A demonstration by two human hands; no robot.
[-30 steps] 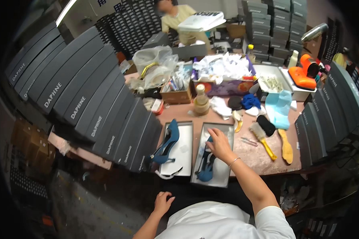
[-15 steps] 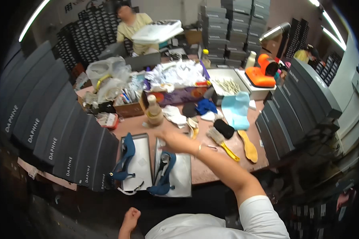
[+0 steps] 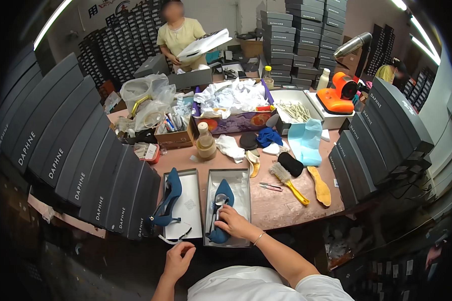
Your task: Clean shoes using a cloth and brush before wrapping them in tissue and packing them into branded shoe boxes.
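Two blue pointed high-heeled shoes are with two open shallow grey boxes at the table's front edge. The left shoe [image 3: 173, 186] leans along the left side of the left box [image 3: 191, 210], with its strap [image 3: 183, 236] hanging over the near edge. In the right box [image 3: 243, 198] the other shoe [image 3: 225, 190] lies toe away from me. My right hand [image 3: 234, 223] is closed on that shoe's middle, covering part of it. Just below the strap, my left hand [image 3: 178, 258] is closed in a pinch; anything between its fingertips is hidden.
Stacked dark shoe boxes stand left [image 3: 105, 185] and right [image 3: 381, 140]. A yellow-handled brush [image 3: 291, 185], small snips [image 3: 271, 186], a tan insole [image 3: 319, 186] and a bottle [image 3: 205, 143] lie or stand beyond. A carton of white paper [image 3: 231, 100] sits farther back; a person [image 3: 183, 35] stands behind.
My right hand has come back from above the boxes onto the right shoe, which now lies inside its box. My left hand has risen to the strap. The person behind has tilted the white stack.
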